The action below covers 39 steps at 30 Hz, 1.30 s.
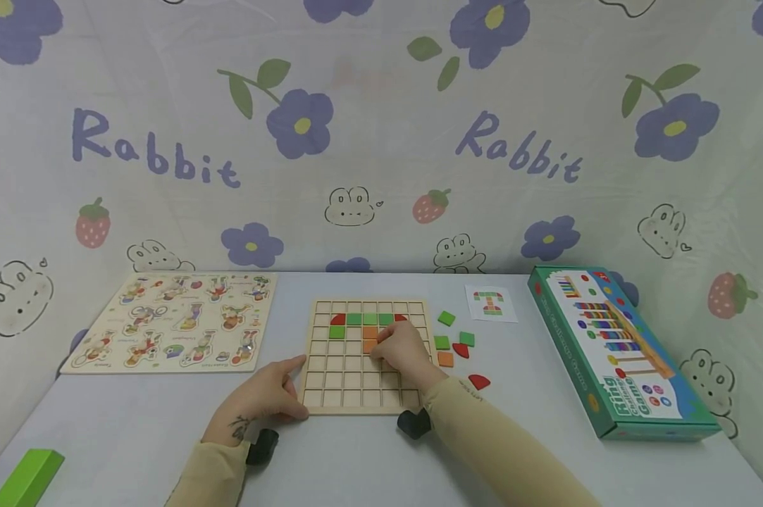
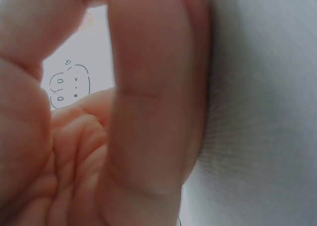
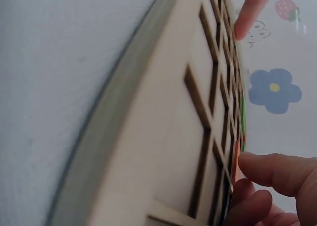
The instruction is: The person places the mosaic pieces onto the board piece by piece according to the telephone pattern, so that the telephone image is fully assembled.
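Observation:
A wooden grid board (image 1: pixel 349 380) lies on the table before me, with red quarter-circle tiles, green square tiles (image 1: pixel 370 320) and an orange square tile (image 1: pixel 370 331) set in its upper cells. Just below that, my right hand (image 1: pixel 406 352) pinches another orange tile (image 1: pixel 368 346) at its cell. The right wrist view shows the thumb (image 3: pixel 277 169) against the orange edge, low over the grid. My left hand (image 1: pixel 261 391) rests at the board's left side, index fingertip on the edge and thumb at the near corner. In the left wrist view its fingers (image 2: pixel 148 97) block the board.
Loose green, orange and red tiles (image 1: pixel 446 318) lie right of the board, below a pattern card (image 1: pixel 491 303). A boxed ring game (image 1: pixel 616 352) stands farther right. A wooden picture puzzle (image 1: pixel 184 324) lies at the left, and a green block (image 1: pixel 29 475) sits near the front left.

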Each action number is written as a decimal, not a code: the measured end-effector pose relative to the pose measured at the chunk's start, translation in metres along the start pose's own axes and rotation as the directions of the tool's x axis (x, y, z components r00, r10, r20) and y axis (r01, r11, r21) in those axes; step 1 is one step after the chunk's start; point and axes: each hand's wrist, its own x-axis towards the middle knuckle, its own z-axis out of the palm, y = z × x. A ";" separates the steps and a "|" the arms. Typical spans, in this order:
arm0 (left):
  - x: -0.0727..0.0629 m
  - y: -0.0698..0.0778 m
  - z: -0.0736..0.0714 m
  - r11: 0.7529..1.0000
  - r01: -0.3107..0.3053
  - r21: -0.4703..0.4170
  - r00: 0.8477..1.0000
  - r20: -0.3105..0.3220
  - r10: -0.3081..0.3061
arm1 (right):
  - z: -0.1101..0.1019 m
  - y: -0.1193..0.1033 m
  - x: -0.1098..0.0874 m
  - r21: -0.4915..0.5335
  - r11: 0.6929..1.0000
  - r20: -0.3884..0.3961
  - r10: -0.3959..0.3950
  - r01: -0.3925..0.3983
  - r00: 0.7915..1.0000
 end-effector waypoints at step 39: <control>-0.002 0.000 0.000 1.000 -0.005 -0.011 1.000 0.014 0.005 | -0.103 0.064 -0.026 -0.212 0.977 -0.046 0.009 -0.019 0.999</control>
